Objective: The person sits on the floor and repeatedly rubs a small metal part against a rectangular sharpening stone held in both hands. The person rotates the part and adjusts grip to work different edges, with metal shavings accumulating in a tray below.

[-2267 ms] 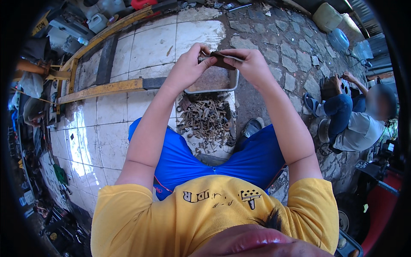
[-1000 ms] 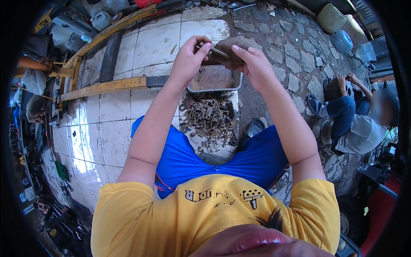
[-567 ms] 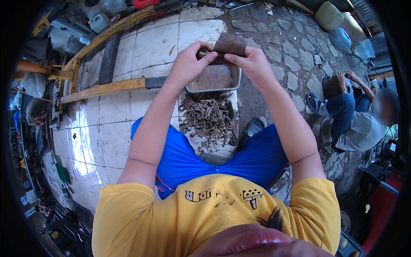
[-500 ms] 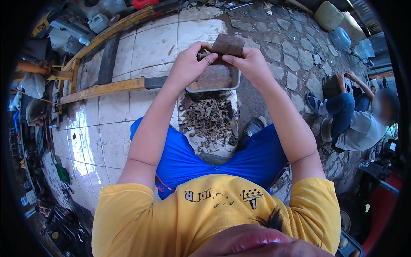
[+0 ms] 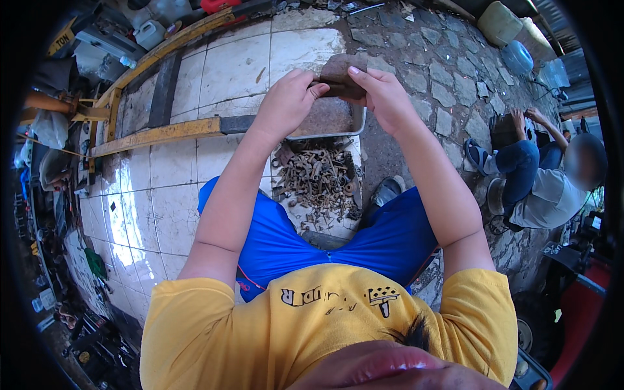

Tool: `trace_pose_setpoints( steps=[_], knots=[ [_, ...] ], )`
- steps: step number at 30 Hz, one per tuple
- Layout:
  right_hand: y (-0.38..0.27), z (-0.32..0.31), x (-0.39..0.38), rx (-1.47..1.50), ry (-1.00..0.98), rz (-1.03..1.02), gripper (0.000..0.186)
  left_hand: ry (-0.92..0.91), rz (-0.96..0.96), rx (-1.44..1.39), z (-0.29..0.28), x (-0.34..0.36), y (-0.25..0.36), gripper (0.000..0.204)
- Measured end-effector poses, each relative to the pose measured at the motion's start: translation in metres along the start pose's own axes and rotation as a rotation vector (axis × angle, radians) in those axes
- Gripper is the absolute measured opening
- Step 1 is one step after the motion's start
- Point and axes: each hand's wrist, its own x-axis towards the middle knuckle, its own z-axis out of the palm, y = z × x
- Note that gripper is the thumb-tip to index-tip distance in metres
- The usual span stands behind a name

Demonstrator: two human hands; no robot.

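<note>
Above a metal tray (image 5: 361, 123) my two hands work close together. My right hand (image 5: 385, 97) is closed on a piece of brown sandpaper (image 5: 335, 70), its thumb laid along the top of the sheet. My left hand (image 5: 286, 101) is closed in a pinch on a small metal part, probably a bolt, at the sheet's left edge. Fingers and sandpaper hide most of that part now. Closer to me, a heap of rusty bolts, nuts and other small hardware (image 5: 318, 175) lies on the white tiles between my legs.
A yellow and black metal frame (image 5: 156, 138) stretches across the tiles at the left. Stone paving (image 5: 448, 75) borders the tiles on the right, where another person (image 5: 546, 188) sits. Plastic jugs (image 5: 499, 25) stand at the far right; tools (image 5: 97, 344) crowd the lower left.
The right thumb has moved from the sandpaper's lower edge up onto its face, and the sheet has bent over the metal part. The left hand has shifted only slightly.
</note>
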Motion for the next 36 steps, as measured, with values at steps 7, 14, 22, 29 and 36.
trace_pose_setpoints(
  steps=[7, 14, 22, 29, 36],
  knots=[
    [-0.006, -0.003, 0.0, -0.035, 0.111, -0.019, 0.028, 0.04, 0.041, 0.007, -0.002, 0.0, 0.002, 0.036],
    [-0.004, -0.005, 0.002, -0.202, 0.084, -0.113, 0.024, 0.015, -0.039, -0.121, -0.007, 0.001, 0.008, 0.037],
    [0.007, -0.012, 0.005, -0.14, -0.174, -0.011, 0.032, 0.041, -0.009, -0.08, -0.003, 0.002, 0.004, 0.04],
    [-0.003, -0.003, -0.002, -0.053, -0.143, 0.109, 0.03, 0.005, -0.012, -0.023, -0.006, 0.001, 0.01, 0.037],
    [0.005, 0.004, -0.004, -0.088, -0.069, 0.077, 0.033, -0.024, -0.011, 0.069, -0.008, 0.0, 0.01, 0.036]
  ],
)
